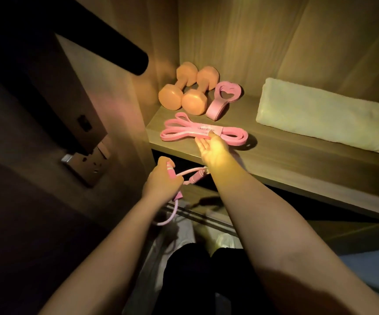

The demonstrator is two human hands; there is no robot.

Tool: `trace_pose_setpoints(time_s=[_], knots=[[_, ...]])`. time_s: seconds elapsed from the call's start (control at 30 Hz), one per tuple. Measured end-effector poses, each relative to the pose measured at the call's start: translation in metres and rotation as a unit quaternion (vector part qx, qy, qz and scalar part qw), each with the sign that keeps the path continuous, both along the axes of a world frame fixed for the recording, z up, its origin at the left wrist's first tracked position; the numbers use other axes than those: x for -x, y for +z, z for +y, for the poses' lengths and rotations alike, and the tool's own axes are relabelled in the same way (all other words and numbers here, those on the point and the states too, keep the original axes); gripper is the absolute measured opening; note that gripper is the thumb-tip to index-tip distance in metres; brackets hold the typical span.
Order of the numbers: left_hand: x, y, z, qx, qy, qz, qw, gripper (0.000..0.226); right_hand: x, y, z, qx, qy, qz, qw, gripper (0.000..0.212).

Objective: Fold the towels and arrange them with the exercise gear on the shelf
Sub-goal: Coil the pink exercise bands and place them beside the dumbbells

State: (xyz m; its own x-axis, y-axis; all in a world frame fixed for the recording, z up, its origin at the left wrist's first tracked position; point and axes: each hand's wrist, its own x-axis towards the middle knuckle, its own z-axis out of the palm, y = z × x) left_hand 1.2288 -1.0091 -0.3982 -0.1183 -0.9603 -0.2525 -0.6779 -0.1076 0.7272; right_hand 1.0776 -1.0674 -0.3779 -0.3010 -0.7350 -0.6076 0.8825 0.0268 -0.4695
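Holding the rope in my left grip; right grip open, touching the band lying left-right just beyond.

The person is wearing black trousers, which are covering both legs, and pale whitish shoes, which are showing dimly below them. Both forearms are showing bare along all their visible length, and the left hand and the right hand are going uncovered too.
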Motion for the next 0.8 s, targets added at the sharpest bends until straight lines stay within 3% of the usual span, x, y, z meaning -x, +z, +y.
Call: trace_pose_setpoints(time_s=[0.17, 0.23, 0.3, 0.4, 0.47, 0.53, 0.6, 0.67, 0.8], knots=[[-0.01, -0.008, -0.012, -0.009, 0.001, -0.007, 1.0, 0.03, -0.002, -0.011, -0.018, -0.043, 0.143, 0.053, 0.987, 0.04], [-0.015, -0.012, -0.013, -0.011, 0.007, -0.014, 1.0, 0.029, 0.009, -0.011, -0.01, -0.084, 0.242, 0.125, 0.959, 0.04], [-0.017, -0.014, -0.012, -0.013, 0.01, -0.017, 1.0, 0.027, 0.023, -0.009, 0.0, -0.131, 0.316, 0.248, 0.906, 0.038], [-0.014, -0.012, -0.014, -0.01, 0.004, -0.004, 1.0, 0.026, 0.044, -0.008, 0.008, -0.168, 0.334, 0.472, 0.798, 0.03], [-0.013, -0.01, -0.017, -0.001, 0.003, 0.001, 1.0, 0.025, 0.056, -0.012, 0.01, -0.16, 0.306, 0.671, 0.656, 0.021], [-0.012, -0.008, -0.02, 0.004, 0.004, 0.003, 1.0, 0.025, 0.062, -0.017, 0.012, -0.143, 0.261, 0.808, 0.509, 0.019], [-0.012, -0.007, -0.022, 0.003, 0.009, 0.012, 1.0, 0.025, 0.066, -0.026, 0.01, -0.13, 0.277, 0.842, 0.444, 0.047], [-0.013, -0.006, -0.025, -0.001, 0.013, 0.014, 1.0, 0.025, 0.068, -0.033, 0.005, -0.142, 0.311, 0.838, 0.425, 0.07], [-0.015, -0.011, -0.029, -0.014, 0.018, 0.001, 1.0, 0.026, 0.064, -0.034, -0.011, -0.109, 0.308, 0.842, 0.43, 0.068]])
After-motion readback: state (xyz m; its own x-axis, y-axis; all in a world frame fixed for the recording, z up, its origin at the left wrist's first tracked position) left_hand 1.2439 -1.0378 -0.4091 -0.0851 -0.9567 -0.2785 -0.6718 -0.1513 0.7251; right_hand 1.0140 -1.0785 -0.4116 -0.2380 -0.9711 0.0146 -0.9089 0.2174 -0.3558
